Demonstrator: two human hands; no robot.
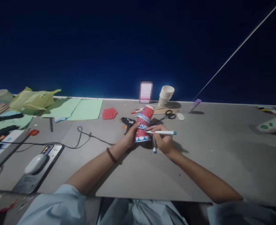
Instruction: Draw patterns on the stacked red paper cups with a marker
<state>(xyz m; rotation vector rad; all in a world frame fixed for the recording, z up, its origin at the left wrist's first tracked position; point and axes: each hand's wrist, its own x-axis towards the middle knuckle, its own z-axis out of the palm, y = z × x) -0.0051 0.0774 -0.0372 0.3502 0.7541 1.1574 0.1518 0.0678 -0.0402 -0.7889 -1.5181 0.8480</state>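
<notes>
My left hand (130, 136) is wrapped around a tilted stack of paper cups (144, 122), coloured red with blue and white patterned bands. In my right hand (163, 139) is a white marker (165, 132) with a teal end pointing right. Its other end meets the side of the cups, low on the stack, and my fingers hide part of it. Beneath my right hand a second marker (154, 147) with a blue end lies on the table. A black glue gun (128, 122) rests just beyond my left hand.
Behind the cups are black-handled scissors (170, 114), wooden sticks (161, 110) and a white paper cup stack (165, 95). To the left lie red paper (109, 113), green sheets (86, 109), a cable (79, 137), a phone (38, 168) and a power strip (8, 147). A decorated cup (273, 125) lies far right.
</notes>
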